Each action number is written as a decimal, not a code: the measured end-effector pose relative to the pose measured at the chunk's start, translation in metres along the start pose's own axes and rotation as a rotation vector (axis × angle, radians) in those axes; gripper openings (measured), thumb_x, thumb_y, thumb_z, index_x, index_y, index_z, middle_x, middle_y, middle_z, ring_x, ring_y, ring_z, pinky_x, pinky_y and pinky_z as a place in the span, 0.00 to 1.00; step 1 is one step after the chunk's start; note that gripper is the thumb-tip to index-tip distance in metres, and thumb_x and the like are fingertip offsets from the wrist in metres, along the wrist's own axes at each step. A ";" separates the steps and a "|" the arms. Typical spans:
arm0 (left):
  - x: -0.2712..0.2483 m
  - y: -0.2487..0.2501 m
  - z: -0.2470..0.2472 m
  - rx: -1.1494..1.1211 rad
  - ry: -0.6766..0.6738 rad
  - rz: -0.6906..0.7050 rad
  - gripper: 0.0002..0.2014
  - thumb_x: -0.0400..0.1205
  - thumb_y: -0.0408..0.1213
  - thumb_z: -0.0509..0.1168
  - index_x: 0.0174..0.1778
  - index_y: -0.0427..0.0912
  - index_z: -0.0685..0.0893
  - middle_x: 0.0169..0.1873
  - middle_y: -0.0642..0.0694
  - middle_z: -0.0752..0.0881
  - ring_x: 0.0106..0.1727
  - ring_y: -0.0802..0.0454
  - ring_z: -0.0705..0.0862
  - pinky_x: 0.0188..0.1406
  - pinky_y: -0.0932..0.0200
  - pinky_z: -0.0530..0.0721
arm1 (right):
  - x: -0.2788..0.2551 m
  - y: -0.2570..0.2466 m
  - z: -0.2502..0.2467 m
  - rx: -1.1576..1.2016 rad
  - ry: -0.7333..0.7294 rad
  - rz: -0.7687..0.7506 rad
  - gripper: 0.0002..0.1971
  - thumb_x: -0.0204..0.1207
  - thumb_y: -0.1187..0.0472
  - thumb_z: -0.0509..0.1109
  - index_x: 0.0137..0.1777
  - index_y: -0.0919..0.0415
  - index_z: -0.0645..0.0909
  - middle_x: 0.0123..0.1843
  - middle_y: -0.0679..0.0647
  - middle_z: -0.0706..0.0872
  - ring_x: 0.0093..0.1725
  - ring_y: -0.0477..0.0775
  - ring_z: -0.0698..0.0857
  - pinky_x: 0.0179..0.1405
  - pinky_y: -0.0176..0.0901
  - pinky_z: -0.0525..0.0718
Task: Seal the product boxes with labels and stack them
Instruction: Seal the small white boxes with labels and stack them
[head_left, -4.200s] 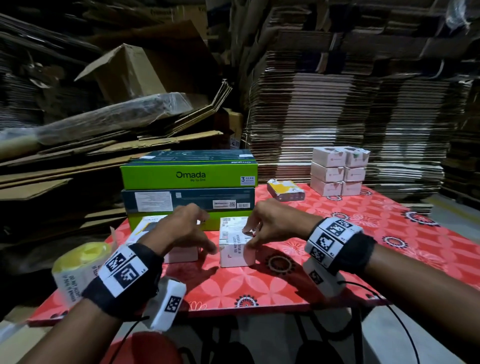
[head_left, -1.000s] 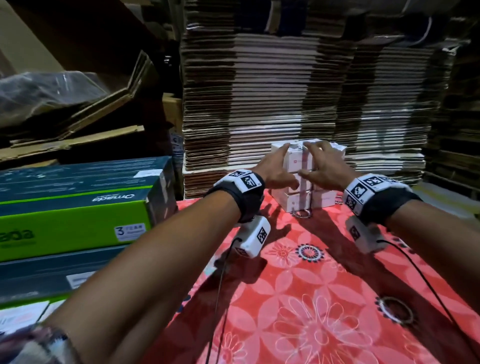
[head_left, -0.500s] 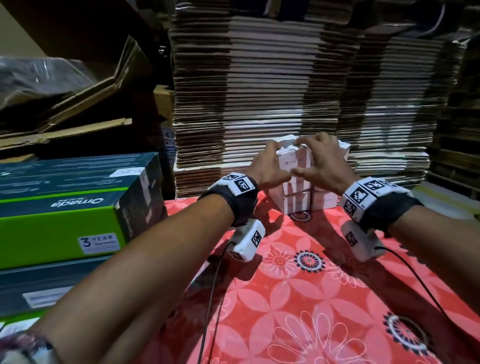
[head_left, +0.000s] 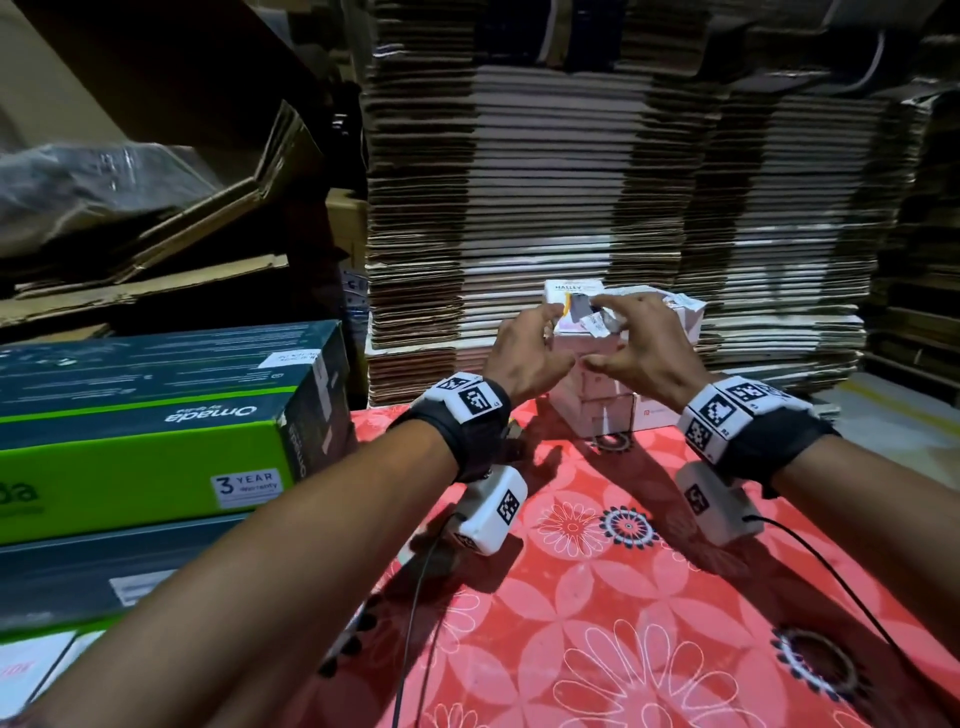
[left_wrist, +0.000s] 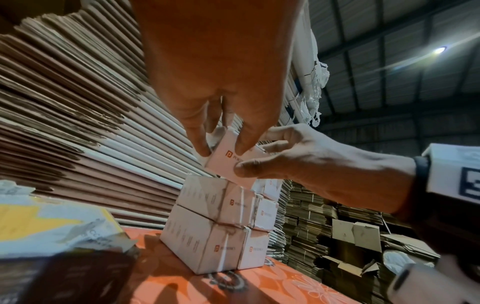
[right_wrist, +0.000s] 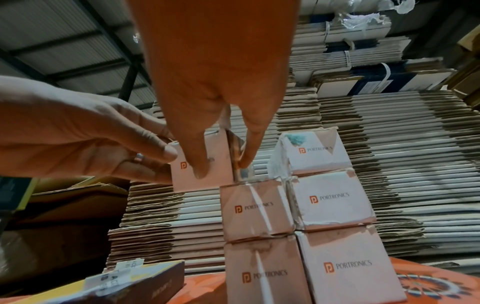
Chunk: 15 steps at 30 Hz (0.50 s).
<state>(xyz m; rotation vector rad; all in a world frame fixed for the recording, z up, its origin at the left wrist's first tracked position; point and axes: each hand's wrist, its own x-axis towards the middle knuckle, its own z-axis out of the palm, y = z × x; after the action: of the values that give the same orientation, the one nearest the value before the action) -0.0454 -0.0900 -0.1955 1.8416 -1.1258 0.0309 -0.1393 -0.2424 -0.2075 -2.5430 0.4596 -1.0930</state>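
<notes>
Both the left hand (head_left: 524, 353) and right hand (head_left: 636, 351) pinch the small box (right_wrist: 202, 162), tilted and overhanging the stack (right_wrist: 298, 205), so letting go early could tip it off.

"PORTRONICS" marks the stacked white boxes (right_wrist: 330, 197); the green box (head_left: 140, 457) reads "Omada" and "3 YEAR warranty".

- Head view looks forward and down over both forearms at the box stack (head_left: 613, 400).
- Wrist views look up from table height, close beneath each palm.
- All three share the stack.
</notes>
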 end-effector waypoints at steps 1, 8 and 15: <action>-0.005 0.003 -0.002 0.007 -0.003 0.010 0.35 0.72 0.38 0.70 0.78 0.39 0.77 0.70 0.40 0.84 0.65 0.43 0.86 0.66 0.53 0.85 | -0.002 -0.004 -0.002 -0.009 -0.001 -0.008 0.41 0.64 0.57 0.88 0.78 0.59 0.78 0.63 0.64 0.82 0.63 0.62 0.83 0.57 0.38 0.74; -0.033 0.016 -0.028 0.056 0.084 0.033 0.31 0.73 0.39 0.76 0.74 0.38 0.82 0.69 0.42 0.85 0.67 0.48 0.85 0.63 0.67 0.80 | -0.025 -0.045 -0.028 0.024 -0.025 -0.052 0.39 0.65 0.60 0.87 0.77 0.61 0.80 0.66 0.64 0.88 0.66 0.64 0.85 0.57 0.42 0.78; -0.071 0.034 -0.066 0.033 0.134 0.024 0.35 0.68 0.46 0.84 0.70 0.38 0.85 0.63 0.48 0.86 0.65 0.55 0.83 0.57 0.69 0.75 | -0.060 -0.089 -0.057 0.074 -0.043 -0.074 0.33 0.65 0.48 0.86 0.70 0.53 0.85 0.61 0.57 0.90 0.61 0.56 0.88 0.56 0.45 0.85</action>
<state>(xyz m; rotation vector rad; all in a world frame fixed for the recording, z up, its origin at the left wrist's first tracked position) -0.0825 0.0017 -0.1676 1.8273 -1.0595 0.1849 -0.2058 -0.1477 -0.1709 -2.5311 0.3107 -1.0584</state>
